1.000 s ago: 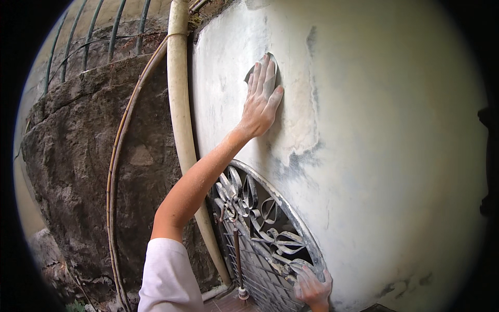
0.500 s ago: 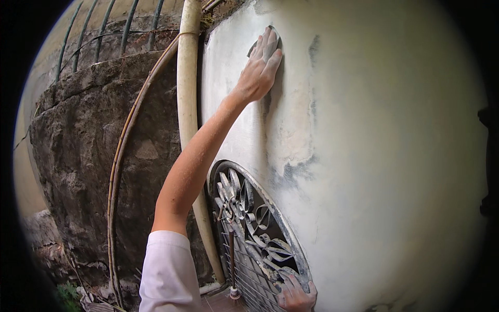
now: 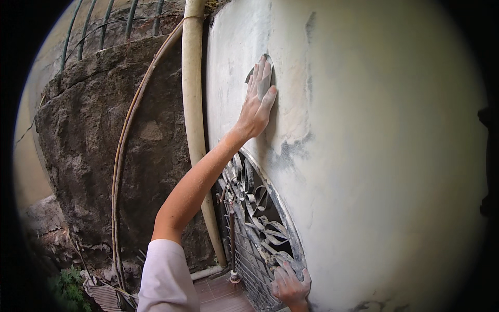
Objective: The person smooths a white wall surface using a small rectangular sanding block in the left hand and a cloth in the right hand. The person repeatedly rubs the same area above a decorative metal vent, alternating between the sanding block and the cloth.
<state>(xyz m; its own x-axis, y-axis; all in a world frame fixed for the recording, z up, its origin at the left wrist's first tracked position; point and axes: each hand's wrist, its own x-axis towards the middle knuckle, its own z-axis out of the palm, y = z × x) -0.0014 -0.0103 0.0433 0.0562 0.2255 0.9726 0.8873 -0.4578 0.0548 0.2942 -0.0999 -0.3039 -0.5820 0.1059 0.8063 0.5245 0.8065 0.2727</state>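
Hands first: L hand (image 3: 256, 106) is flat on the pale wall (image 3: 374, 156), fingers extended & mostly side by side, thumb a bit apart; R hand (image 3: 291, 286) is lower down w/ bent fingers at the rim of the metal grille (image 3: 253, 223), can't tell if it's actually gripping. Sheet (image 3: 269, 61) sits under the L hand, up near the top of the wall: thin, dk grey, one rounded edge poking past the fingertips, a pointed corner sticking out on the left side. Both hands have whitish dust on the fingers. Most of the sheet is covered by the L hand, so full outline & underside are hidden; a lt grey patch btwn the fingers could be sheet or dust, hard to say. Wall around it is off-white w/ grey smudges & a beige patch just right of the hand. Below, the grille has curled flat strips in a curved frame, paint worn & whitish, crossed bars under that; the L forearm covers part of its top left. Brown rod (image 3: 232, 234) hangs upright in front, pale collar at its lower end. Further left: cream pipe (image 3: 191, 83), cut off at top; thin bent tubes (image 3: 120, 156); dk rough stone wall (image 3: 99, 156). R forearm mostly cut off at the lower edge, white sleeve (image 3: 169, 281) too; far corners lost in the black fisheye rim.
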